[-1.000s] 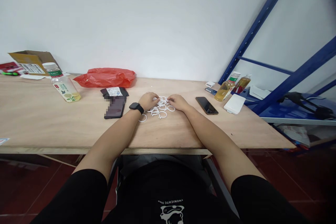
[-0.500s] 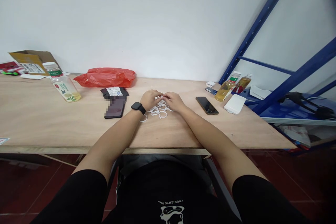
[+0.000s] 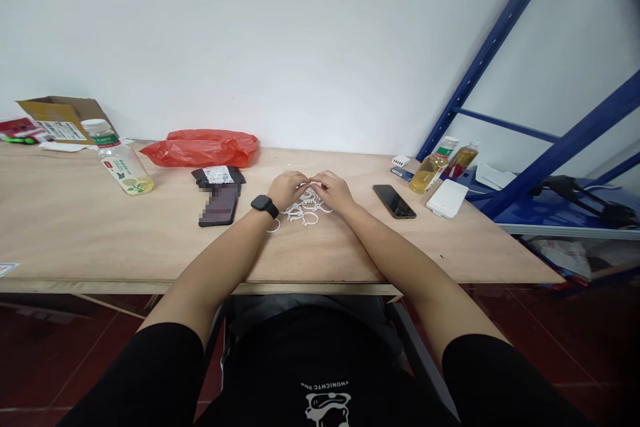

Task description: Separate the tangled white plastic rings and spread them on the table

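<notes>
A small heap of several white plastic rings (image 3: 303, 211) lies on the plywood table (image 3: 100, 227), just in front of my hands. My left hand (image 3: 286, 190), with a black watch on its wrist, and my right hand (image 3: 334, 191) meet above the heap, fingertips together. Both hands are curled in a pinch on a white ring between them; the ring is mostly hidden by the fingers.
A dark phone (image 3: 219, 204) and a black packet (image 3: 218, 175) lie left of my hands, a second phone (image 3: 394, 201) and a white power bank (image 3: 447, 198) right. A bottle (image 3: 119, 159), red bag (image 3: 203, 147), cardboard box (image 3: 60, 117) and blue rack (image 3: 505, 20) surround them.
My hands have drawn together over the rings and lifted a little; a second ago they rested apart on either side of the heap.
</notes>
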